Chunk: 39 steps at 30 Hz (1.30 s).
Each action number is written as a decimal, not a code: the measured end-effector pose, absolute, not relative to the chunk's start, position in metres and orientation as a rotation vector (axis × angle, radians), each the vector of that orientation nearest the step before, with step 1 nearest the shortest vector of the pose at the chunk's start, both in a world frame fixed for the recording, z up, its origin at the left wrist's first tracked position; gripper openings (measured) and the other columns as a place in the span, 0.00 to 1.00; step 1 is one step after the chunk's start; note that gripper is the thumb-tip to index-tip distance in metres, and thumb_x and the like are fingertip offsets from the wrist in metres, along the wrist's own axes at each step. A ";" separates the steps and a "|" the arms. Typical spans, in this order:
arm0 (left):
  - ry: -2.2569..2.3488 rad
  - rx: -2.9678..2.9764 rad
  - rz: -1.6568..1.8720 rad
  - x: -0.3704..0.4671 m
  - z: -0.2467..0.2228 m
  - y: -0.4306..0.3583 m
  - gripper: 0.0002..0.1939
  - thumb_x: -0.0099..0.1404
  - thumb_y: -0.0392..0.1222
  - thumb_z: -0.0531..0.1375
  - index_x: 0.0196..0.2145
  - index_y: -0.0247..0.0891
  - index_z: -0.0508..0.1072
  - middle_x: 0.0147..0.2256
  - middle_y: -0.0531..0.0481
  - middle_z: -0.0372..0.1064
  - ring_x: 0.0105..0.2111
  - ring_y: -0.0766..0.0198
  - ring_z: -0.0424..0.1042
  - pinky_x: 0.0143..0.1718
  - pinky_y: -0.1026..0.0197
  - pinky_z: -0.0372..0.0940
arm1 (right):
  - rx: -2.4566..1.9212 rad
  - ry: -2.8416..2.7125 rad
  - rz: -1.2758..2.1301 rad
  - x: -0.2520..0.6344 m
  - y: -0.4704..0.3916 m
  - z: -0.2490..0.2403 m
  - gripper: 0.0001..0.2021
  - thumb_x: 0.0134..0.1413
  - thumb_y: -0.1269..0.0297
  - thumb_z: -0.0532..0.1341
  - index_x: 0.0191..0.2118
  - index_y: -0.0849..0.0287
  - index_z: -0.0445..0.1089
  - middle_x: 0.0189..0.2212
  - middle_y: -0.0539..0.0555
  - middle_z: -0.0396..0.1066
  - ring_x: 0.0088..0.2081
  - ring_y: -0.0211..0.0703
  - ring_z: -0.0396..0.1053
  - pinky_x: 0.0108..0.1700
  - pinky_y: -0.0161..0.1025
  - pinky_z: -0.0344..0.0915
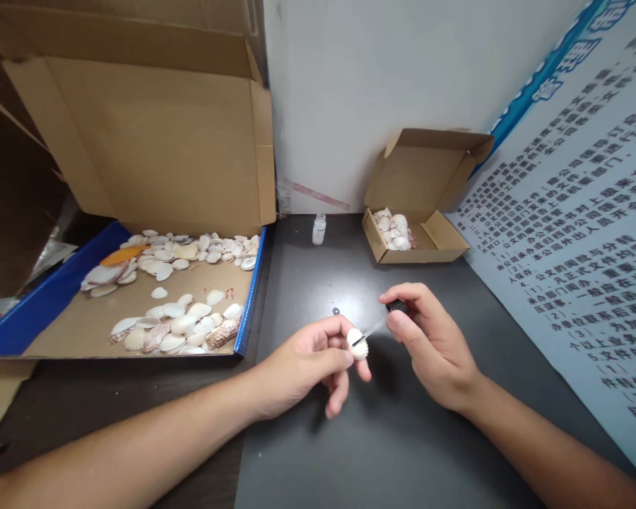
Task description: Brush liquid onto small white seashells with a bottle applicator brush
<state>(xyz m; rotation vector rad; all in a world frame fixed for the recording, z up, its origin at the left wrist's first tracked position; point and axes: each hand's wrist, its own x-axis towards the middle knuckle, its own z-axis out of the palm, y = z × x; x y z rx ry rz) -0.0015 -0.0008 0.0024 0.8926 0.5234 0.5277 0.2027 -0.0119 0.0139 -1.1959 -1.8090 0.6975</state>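
Note:
Between the thumb and fingers of my left hand [318,359] is a small white ribbed seashell [357,343], held above the dark table. My right hand [437,346] pinches the black cap of a small brush [397,306], whose thin clear stem slants down to the left. Its dark tip lies against the face of the shell. Farther back on the table stands a small clear glass bottle [319,230] with a whitish content and no cap on it.
At left, a blue-edged cardboard box [85,339] with its lid up holds many loose shells [183,325]. A smaller open carton [424,253] with white shells [395,230] stands at back right. A dark spot [336,311] marks the table [307,452]. A printed sheet [577,233] covers the right side.

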 end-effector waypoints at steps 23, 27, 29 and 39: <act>0.609 0.841 0.544 -0.001 0.008 -0.002 0.07 0.59 0.39 0.60 0.32 0.37 0.63 0.21 0.58 0.62 0.18 0.73 0.59 0.22 0.68 0.54 | -1.162 -1.921 0.581 0.203 -0.009 0.019 0.05 0.66 0.67 0.54 0.44 0.53 0.66 0.34 0.49 0.66 0.31 0.37 0.64 0.34 0.36 0.62; 0.608 0.836 0.554 -0.002 0.007 -0.002 0.06 0.59 0.39 0.60 0.31 0.38 0.63 0.21 0.58 0.62 0.18 0.73 0.59 0.22 0.68 0.54 | -1.207 -1.820 0.594 0.204 -0.010 0.017 0.06 0.66 0.66 0.55 0.46 0.52 0.65 0.32 0.48 0.63 0.29 0.37 0.62 0.33 0.37 0.62; 0.606 0.832 0.553 -0.002 0.007 -0.002 0.06 0.59 0.38 0.59 0.31 0.38 0.63 0.21 0.58 0.62 0.18 0.73 0.59 0.22 0.68 0.54 | -1.202 -1.791 0.644 0.204 -0.011 0.016 0.06 0.66 0.66 0.54 0.47 0.52 0.64 0.32 0.47 0.62 0.29 0.37 0.61 0.32 0.37 0.62; 0.608 0.827 0.557 -0.001 0.008 -0.002 0.06 0.59 0.38 0.59 0.31 0.38 0.64 0.21 0.58 0.61 0.18 0.73 0.59 0.22 0.68 0.54 | -1.194 -1.871 0.587 0.204 -0.009 0.018 0.06 0.65 0.67 0.56 0.46 0.53 0.65 0.34 0.49 0.66 0.31 0.38 0.65 0.35 0.37 0.64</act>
